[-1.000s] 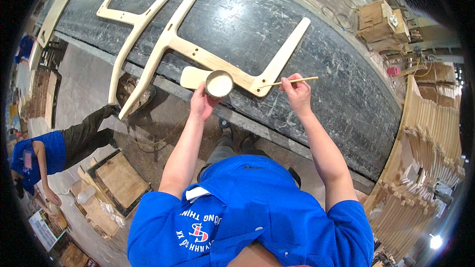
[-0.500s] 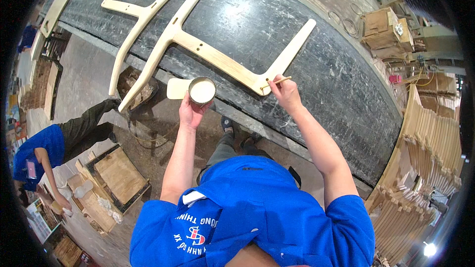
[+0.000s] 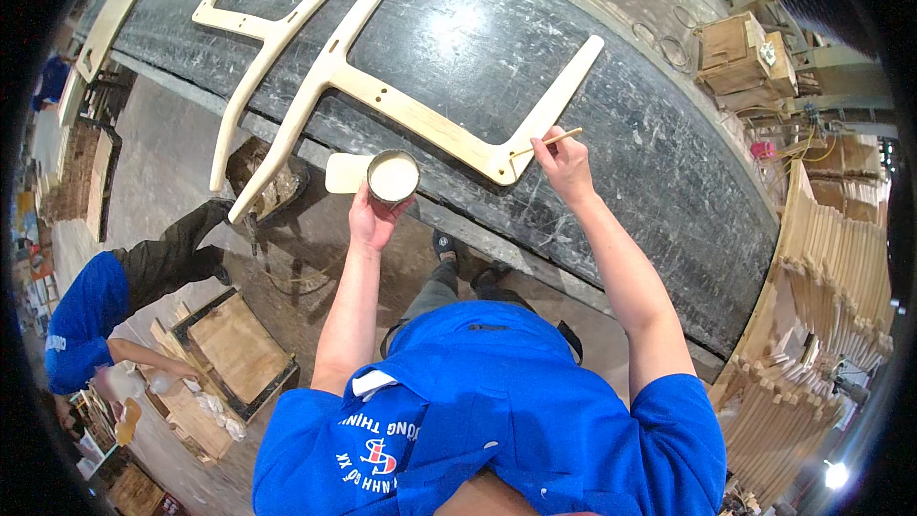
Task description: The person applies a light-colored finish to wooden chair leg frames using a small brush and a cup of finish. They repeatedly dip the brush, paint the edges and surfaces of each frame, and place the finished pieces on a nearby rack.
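My left hand [image 3: 375, 223] is closed round a cup [image 3: 394, 177] of creamy white liquid, held level just off the table's near edge. A pale flat piece [image 3: 344, 173] juts out to the left beside the cup; whether my fingers grip it too is hidden. Between the fingertips of my right hand [image 3: 567, 172] is a thin wooden stick [image 3: 571, 134]. Its lower tip is at the right corner of a pale wooden frame [image 3: 411, 110], close to small holes there. The frame lies flat on the dark table, its lower left leg reaching past the near edge.
A second wooden frame [image 3: 275, 31] lies left of the first on the black table [image 3: 659, 162]. Curved wooden parts [image 3: 826, 277] are stacked at the right. A wooden box [image 3: 731, 53] stands beyond the table. At the left, a person in blue [image 3: 91, 311] bends near wooden trays [image 3: 234, 339].
My right hand has shifted slightly right, and the stick's tip has moved a little up from the corner. The cup has hardly moved. The person at the left has changed posture.
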Available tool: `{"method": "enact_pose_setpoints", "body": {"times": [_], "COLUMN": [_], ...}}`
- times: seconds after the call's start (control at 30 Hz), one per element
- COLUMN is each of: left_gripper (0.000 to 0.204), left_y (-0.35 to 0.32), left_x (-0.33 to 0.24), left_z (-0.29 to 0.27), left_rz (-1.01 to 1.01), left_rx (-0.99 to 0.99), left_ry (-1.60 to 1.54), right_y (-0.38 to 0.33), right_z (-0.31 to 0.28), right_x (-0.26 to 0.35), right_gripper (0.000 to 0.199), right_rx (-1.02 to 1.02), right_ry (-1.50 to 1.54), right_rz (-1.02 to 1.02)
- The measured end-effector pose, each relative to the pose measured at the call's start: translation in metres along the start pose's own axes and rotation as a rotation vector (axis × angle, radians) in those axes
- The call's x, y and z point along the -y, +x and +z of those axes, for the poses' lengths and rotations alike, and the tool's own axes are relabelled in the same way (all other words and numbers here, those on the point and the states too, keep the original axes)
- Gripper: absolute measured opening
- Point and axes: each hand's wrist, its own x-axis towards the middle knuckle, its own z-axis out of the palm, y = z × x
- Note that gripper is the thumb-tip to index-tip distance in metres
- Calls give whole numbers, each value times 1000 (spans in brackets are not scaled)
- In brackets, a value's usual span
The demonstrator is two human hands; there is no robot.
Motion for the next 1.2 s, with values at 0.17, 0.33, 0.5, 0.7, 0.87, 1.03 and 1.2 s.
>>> {"method": "enact_pose_setpoints", "body": {"times": [0.17,0.33,0.5,0.7,0.87,1.03,1.2], "left_gripper": [45,45,45,44,43,44,43], "left_y": [-2,-4,-5,-8,-19,-40,-73], "left_x": [-1,-1,5,8,8,18,36], "left_z": [-5,-10,-4,-4,-11,-11,-22], "left_rz": [14,7,-8,18,46,99,132], "left_rx": [-10,-7,-21,-34,-58,-125,-172], "left_ry": [28,3,27,7,-22,-35,-89], "right_y": [2,3,3,7,22,26,32], "right_z": [3,8,8,-9,-18,-5,-9], "right_x": [1,-3,-5,1,6,5,6], "right_gripper": [24,22,11,4,6,7,11], "right_rx": [-33,-16,150,418,476,523,527], "right_ry": [64,1,-154,-99,-102,-38,-67], "right_rz": [30,6,-144,-404,-220,-170,-203]}}
